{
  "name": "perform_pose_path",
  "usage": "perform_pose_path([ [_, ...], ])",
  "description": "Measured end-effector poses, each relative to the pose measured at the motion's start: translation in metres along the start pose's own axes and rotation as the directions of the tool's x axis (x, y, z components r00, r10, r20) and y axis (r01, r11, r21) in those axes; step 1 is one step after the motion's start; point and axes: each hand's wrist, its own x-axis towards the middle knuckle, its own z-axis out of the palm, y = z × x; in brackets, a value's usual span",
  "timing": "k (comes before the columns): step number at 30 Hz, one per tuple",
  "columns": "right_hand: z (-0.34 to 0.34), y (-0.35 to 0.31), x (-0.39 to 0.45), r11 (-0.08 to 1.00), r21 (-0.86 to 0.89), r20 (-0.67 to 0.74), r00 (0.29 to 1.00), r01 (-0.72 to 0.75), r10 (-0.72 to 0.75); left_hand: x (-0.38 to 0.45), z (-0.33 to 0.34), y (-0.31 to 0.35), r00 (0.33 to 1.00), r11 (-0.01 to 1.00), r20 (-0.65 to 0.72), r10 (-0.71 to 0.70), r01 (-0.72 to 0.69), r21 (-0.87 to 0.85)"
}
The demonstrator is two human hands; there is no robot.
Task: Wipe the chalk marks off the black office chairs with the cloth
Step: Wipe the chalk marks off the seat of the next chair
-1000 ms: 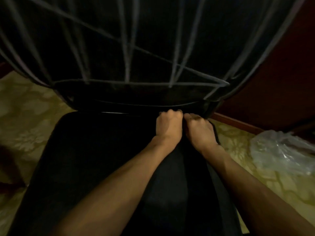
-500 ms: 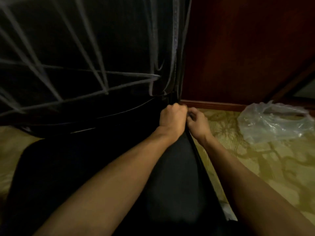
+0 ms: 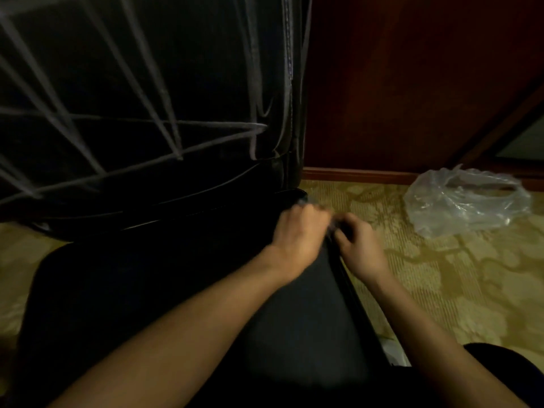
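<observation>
A black upholstered office chair (image 3: 141, 290) fills the left and middle of the view, its flat seat running toward the camera and its backrest rising behind. Pale grey chalk marks (image 3: 164, 134) cross the backrest as long straight lines that meet and overlap, with a near-level pair ending close to the backrest's right edge; the seat shows none that can be made out in the dim light.

Both hands sit at the seat's far right corner, just below the backrest's lower right corner. The left hand (image 3: 298, 237) is balled up with its knuckles toward the backrest, resting on the seat. The right hand (image 3: 360, 245) lies just beside it over the seat's right edge, fingers curled inward toward the left. Both are motion-blurred, and something small and greyish shows between them; whether it is the cloth cannot be told, nor what either hand grips.

The chair stands on a yellow-green patterned carpet (image 3: 441, 275). On the carpet, right of the hands and well apart from the chair, lies a crumpled clear plastic bag (image 3: 465, 201), near a dark red-brown wooden wall (image 3: 412, 83) with a matching skirting board.
</observation>
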Motion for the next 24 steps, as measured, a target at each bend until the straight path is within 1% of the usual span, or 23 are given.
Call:
perform_pose_path([
  [2,0.015,-0.025,0.033,0.998,-0.061,-0.034,0.999,0.01,-0.012,0.014,-0.005,-0.022,0.985,0.984,-0.077,-0.157,0.15,-0.097],
  [3,0.023,-0.035,0.044,0.995,-0.097,-0.057,0.998,0.009,-0.015,0.017,-0.005,-0.03,0.973,0.972,-0.103,-0.205,0.19,-0.137],
  [5,0.031,-0.049,0.046,0.979,-0.2,-0.089,0.995,0.036,-0.055,0.013,-0.005,-0.035,0.969,0.965,-0.102,-0.225,0.207,-0.163],
  [7,0.032,-0.047,0.024,0.935,-0.335,-0.088,0.984,0.115,-0.152,-0.006,-0.005,-0.035,0.985,0.978,-0.06,-0.165,0.155,-0.138],
  [8,0.031,-0.044,0.006,0.9,-0.4,-0.086,0.971,0.173,-0.225,-0.021,-0.002,-0.037,0.991,0.982,-0.052,-0.122,0.113,-0.152],
  [9,0.032,-0.041,-0.014,0.866,-0.449,-0.081,0.955,0.222,-0.287,-0.038,0.002,-0.041,0.994,0.981,-0.072,-0.077,0.062,-0.185],
  [11,0.039,-0.039,-0.05,0.811,-0.488,-0.079,0.909,0.323,-0.41,-0.08,0.008,-0.05,0.996,0.977,-0.083,0.014,-0.031,-0.211],
  [12,0.046,-0.041,-0.058,0.783,-0.49,-0.065,0.88,0.383,-0.471,-0.097,0.013,-0.057,0.993,0.975,-0.115,0.036,-0.06,-0.212],
  [14,0.063,-0.056,-0.05,0.74,-0.483,-0.013,0.841,0.469,-0.541,-0.114,0.017,-0.081,0.986,0.986,-0.165,0.032,-0.058,-0.159],
  [16,0.089,-0.082,-0.026,0.72,-0.466,0.039,0.824,0.515,-0.565,-0.114,0.012,-0.114,0.984,0.996,-0.172,-0.043,0.028,-0.088],
  [19,0.144,-0.14,-0.001,0.723,-0.455,0.153,0.846,0.519,-0.511,-0.117,-0.001,-0.174,0.953,0.975,-0.204,-0.224,0.22,-0.042],
  [21,0.176,-0.178,-0.002,0.708,-0.478,0.253,0.853,0.52,-0.457,-0.138,-0.003,-0.206,0.916,0.944,-0.231,-0.329,0.329,-0.038],
  [23,0.206,-0.209,-0.013,0.684,-0.463,0.337,0.826,0.563,-0.451,-0.171,-0.001,-0.231,0.862,0.9,-0.262,-0.434,0.429,-0.078],
  [24,0.221,-0.219,-0.02,0.657,-0.45,0.352,0.797,0.604,-0.491,-0.188,0.001,-0.243,0.827,0.874,-0.285,-0.484,0.474,-0.11],
])
